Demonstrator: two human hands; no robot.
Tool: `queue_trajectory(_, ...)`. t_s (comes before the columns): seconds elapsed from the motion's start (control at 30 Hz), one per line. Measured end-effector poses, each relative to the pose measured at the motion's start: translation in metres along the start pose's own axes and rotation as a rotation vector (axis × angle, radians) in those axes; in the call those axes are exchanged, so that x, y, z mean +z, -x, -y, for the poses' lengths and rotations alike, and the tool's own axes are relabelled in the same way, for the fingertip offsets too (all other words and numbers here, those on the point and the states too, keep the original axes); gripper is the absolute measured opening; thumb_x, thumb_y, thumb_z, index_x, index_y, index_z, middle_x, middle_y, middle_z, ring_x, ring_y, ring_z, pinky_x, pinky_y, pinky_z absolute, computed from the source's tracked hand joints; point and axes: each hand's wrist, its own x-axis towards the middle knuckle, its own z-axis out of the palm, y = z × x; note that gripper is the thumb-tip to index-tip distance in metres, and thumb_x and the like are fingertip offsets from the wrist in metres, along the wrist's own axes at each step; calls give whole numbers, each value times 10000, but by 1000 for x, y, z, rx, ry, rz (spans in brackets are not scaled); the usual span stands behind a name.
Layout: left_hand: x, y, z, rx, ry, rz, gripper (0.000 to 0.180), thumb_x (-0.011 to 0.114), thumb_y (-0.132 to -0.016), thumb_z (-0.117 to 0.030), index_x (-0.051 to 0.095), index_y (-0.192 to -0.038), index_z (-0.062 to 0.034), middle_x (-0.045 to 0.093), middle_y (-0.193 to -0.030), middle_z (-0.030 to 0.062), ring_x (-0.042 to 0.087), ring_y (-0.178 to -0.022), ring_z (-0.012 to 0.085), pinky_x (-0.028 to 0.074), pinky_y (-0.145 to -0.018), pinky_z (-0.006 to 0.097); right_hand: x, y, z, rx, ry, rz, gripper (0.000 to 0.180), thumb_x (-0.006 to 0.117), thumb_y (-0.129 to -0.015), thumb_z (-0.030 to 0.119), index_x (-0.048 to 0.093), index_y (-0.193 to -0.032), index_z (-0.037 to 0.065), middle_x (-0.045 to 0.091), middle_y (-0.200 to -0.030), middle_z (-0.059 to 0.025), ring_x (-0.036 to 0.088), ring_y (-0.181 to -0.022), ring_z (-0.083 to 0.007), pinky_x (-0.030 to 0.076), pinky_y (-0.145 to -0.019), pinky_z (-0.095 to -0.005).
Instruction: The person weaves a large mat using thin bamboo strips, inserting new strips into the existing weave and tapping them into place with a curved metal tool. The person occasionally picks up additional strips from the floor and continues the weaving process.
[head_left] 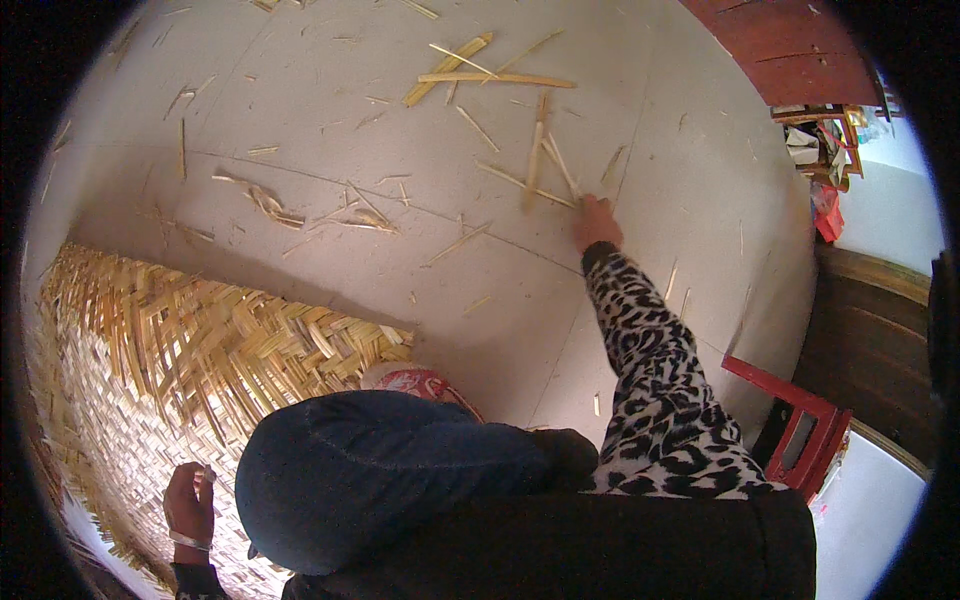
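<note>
The right hand (pixel 597 222) reaches to the bamboo strips (pixel 545 160) on the floor (pixel 300 90), fingers touching one. The left hand (pixel 190 505) rests half-curled on one woven mat (pixel 170 360).

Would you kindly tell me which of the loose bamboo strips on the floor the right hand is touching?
The right hand touches the thin slanted strip whose lower end meets its fingertips; the broader strips lie farther away, untouched.

Printed sack or wrapper (pixel 412 382): near centre, at the near right corner of the woven mat, partly hidden; rounded, red and white with print.
Far right clutter (pixel 812 142): stacked boxes or papers by the wall, white, yellow, red; too small to tell.
Screens, signs: none.
</note>
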Motion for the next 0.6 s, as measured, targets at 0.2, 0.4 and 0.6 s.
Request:
queue_trajectory(0.2,-4,-25,-5,44,-13,24,165,665,-911,-169,611,-984,-31,635,-876,138,647,-752,288,518,-698,390,26,49,58,-232,-435,113,214,609,-926,195,599,-1070,38,657,-852,-116,670,-724,-212,505,-507,-337)
queue_trajectory(0.4,-8,-51,-15,141,-70,17,182,663,-916,-198,611,-995,-43,646,-872,137,657,-747,294,520,-682,394,17,63,68,34,-1301,508,237,687,-897,177,627,-1032,-9,619,-717,-67,567,-488,-138,459,-454,-290)
queue_trajectory(0.6,10,-70,-26,165,1,68,171,676,-910,-184,615,-995,-48,659,-893,132,668,-768,293,528,-683,393,22,72,53,-36,-1200,520,234,685,-899,172,612,-1006,-23,604,-713,-59,552,-494,-129,423,-434,-279)
